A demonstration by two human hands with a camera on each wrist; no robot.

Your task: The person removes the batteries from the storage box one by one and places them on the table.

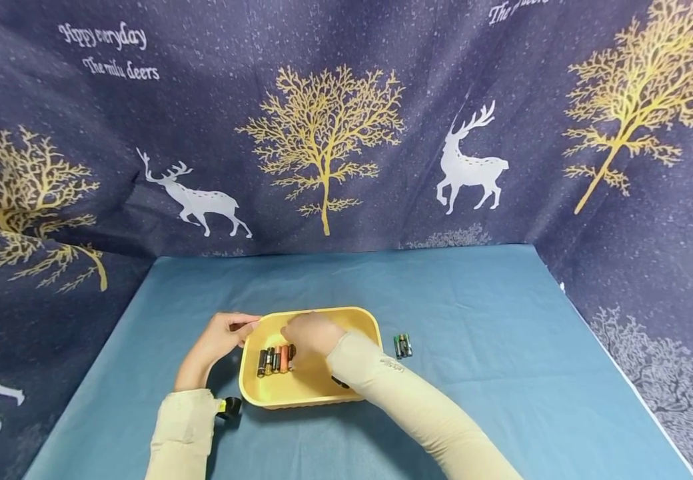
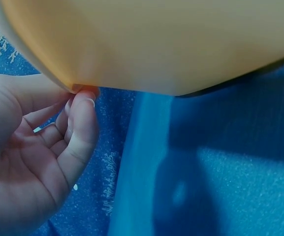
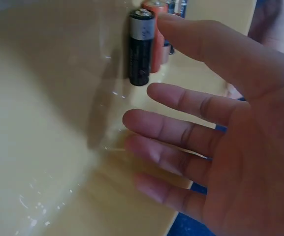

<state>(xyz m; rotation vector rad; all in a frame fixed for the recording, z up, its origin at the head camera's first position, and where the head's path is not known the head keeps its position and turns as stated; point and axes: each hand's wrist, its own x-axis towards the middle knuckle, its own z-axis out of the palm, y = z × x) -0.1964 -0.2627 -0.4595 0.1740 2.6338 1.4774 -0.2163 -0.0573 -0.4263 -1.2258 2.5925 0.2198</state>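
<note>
A yellow plastic tub (image 1: 313, 387) stands on the blue cloth. My left hand (image 1: 219, 340) pinches its rim at the left corner, thumb against fingers, as the left wrist view shows. Inside the tub, a row of several batteries (image 1: 276, 360) lies side by side toward the left. My right hand (image 3: 245, 128) is over the tub beside the row's right end, its fingers extended and apart. Its thumb is close to a black battery with a silver end (image 3: 141, 49); contact is unclear. An orange battery (image 3: 157, 44) is behind that one. Nothing shows in the right palm.
Right of the tub, a few green and black batteries (image 1: 403, 346) lie together on the cloth (image 1: 472, 320). A dark item (image 1: 340, 382) in the tub is partly hidden by my right sleeve. A black wrist device (image 1: 229, 407) sticks out from the left sleeve.
</note>
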